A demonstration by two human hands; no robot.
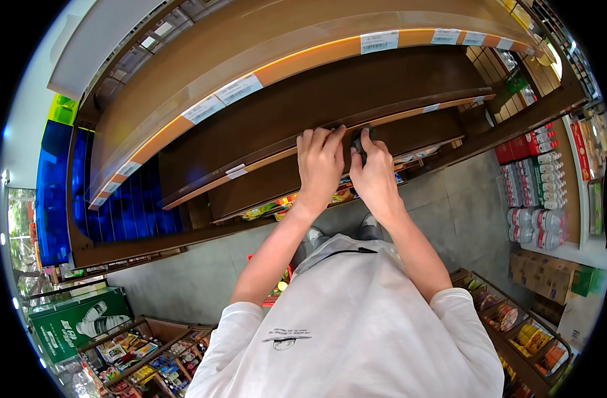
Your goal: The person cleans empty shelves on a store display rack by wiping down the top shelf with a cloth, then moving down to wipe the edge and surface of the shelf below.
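In front of me, a brown shelf point(396, 106) carries an orange price strip point(277, 159) along its front edge. The fingers of my left hand point(320, 166) are bent over this edge, side by side, gripping it. Just to the right, my right hand point(378, 176) is closed on a small dark grey object point(362, 144) pressed against the same edge. Its kind cannot be made out, as the fingers cover part of it. A white price label point(236, 172) sits on the strip left of my hands.
Above is another shelf with several price labels point(379, 42). Colourful packets point(263, 210) lie on a lower shelf. Bottled drinks point(535, 182) and cardboard boxes point(542, 272) stand at the right. Snack racks point(151, 358) are behind me, and a red basket point(277, 292) is on the floor.
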